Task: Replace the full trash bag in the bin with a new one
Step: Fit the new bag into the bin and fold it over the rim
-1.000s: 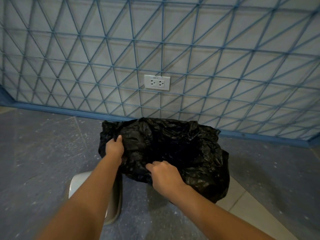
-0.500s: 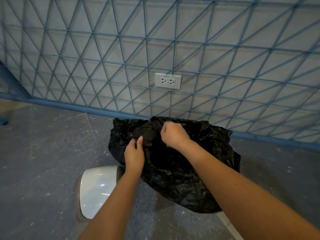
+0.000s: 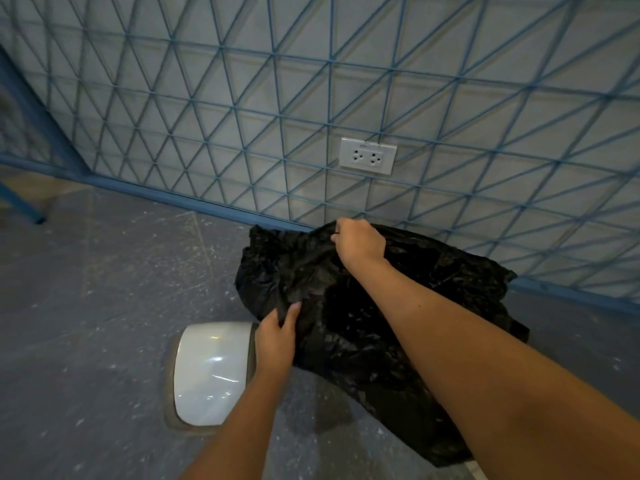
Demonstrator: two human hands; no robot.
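A crumpled black trash bag [image 3: 433, 292] drapes over the bin by the wall, and it hides the bin completely. My left hand [image 3: 277, 337] pinches the bag's near left edge. My right hand [image 3: 360, 244] reaches across to the far side and is closed on the bag's rim close to the wall. A white rounded bin lid [image 3: 211, 372] lies on the floor to the left of the bag, just beside my left hand.
A wall with a blue triangle-pattern grid stands right behind the bag, with a white double socket [image 3: 367, 156] above it. A blue skirting strip [image 3: 173, 197] runs along the wall's foot. Grey speckled floor [image 3: 104, 289] spreads to the left.
My right hand went from the bag's near edge over to its far rim by the wall. My left hand came back along the near left edge. The view shifted, so the bag sits further right.
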